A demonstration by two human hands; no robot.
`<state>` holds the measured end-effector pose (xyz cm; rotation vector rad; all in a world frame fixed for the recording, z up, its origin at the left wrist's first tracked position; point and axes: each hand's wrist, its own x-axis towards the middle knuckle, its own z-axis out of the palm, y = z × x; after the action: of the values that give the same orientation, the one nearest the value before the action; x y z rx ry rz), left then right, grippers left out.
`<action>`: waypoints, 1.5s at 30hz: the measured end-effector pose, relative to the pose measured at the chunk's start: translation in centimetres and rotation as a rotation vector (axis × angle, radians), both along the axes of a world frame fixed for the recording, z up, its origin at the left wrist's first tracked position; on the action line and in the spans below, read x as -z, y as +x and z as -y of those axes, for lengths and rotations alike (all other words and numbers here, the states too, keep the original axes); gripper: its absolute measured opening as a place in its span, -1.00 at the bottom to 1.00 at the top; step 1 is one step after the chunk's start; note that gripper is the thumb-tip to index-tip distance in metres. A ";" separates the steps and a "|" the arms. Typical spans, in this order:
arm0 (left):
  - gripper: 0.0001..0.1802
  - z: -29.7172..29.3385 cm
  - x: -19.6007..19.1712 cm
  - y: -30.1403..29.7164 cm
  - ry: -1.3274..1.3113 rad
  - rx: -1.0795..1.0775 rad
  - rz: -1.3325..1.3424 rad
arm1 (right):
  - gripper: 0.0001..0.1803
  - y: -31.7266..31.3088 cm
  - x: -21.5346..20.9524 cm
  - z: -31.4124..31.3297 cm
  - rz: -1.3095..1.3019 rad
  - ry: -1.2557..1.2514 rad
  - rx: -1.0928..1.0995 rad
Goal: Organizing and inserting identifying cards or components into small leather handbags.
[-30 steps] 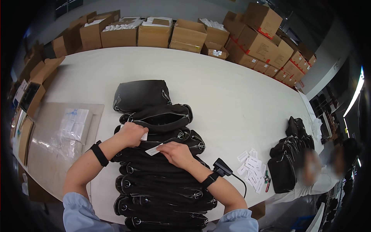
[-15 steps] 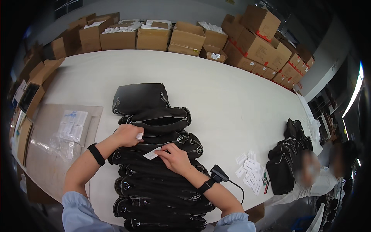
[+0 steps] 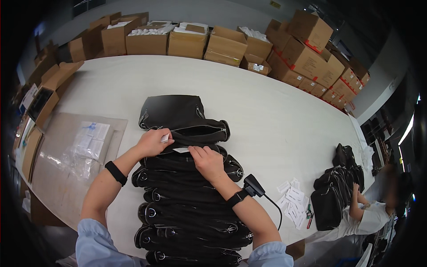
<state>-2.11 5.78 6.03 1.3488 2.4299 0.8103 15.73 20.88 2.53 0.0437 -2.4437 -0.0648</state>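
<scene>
Several black zippered bags [image 3: 187, 202] lie in an overlapping row before me on the white table. My left hand [image 3: 155, 142] is closed on a small bunch of white cards [image 3: 165, 138], its fingers against the edge of a bag near the far end. My right hand [image 3: 208, 163] pinches a single white card [image 3: 181, 150], held flat over a bag's zippered edge close beside the left hand. Just beyond, an unzipped bag [image 3: 200, 131] gapes open. The farthest black bag [image 3: 171, 111] lies flat with its smooth side up.
Loose white cards [image 3: 293, 199] and a red pen [image 3: 309, 221] lie to the right. More black bags [image 3: 329, 204] stand beside a co-worker [image 3: 367, 218]. At left are plastic-wrapped packs [image 3: 94, 140] on a clear mat. Cardboard boxes [image 3: 224, 44] line the far edge.
My right hand has moved away from me, bringing its card up to the bag's edge beside my left hand. The view has shifted slightly. The co-worker's arm now reaches to the bags at right.
</scene>
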 end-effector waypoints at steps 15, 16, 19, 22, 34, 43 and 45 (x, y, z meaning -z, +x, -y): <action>-0.65 1.8 0.0 0.2 0.374 -0.114 0.568 | -0.78 -2.5 1.8 2.3 0.313 -0.460 -0.074; -0.59 1.9 -1.8 1.1 0.425 -0.146 0.890 | -0.76 -1.3 0.5 2.7 0.312 -0.739 -0.091; -0.38 2.7 -2.7 5.0 0.552 -0.029 1.267 | -0.68 0.6 -3.8 5.4 0.283 -1.343 -0.194; -0.32 2.9 -1.9 7.9 0.675 0.100 1.659 | -0.71 1.7 -4.9 6.6 0.348 -1.574 -0.219; -0.62 7.1 -1.3 9.6 0.171 0.057 1.246 | -0.76 12.0 -4.0 5.4 0.707 -1.187 -0.092; -0.67 0.6 1.9 8.3 -0.266 0.309 -0.162 | -0.89 10.1 -1.2 1.3 -0.106 -1.365 0.096; -0.65 -0.2 1.9 8.5 -0.331 0.345 -0.177 | -0.90 9.3 -1.2 1.1 -0.116 -1.307 0.110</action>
<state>6.42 5.97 4.11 1.6875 2.2273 0.2013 25.08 19.77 3.76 -0.6371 -1.9374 1.3932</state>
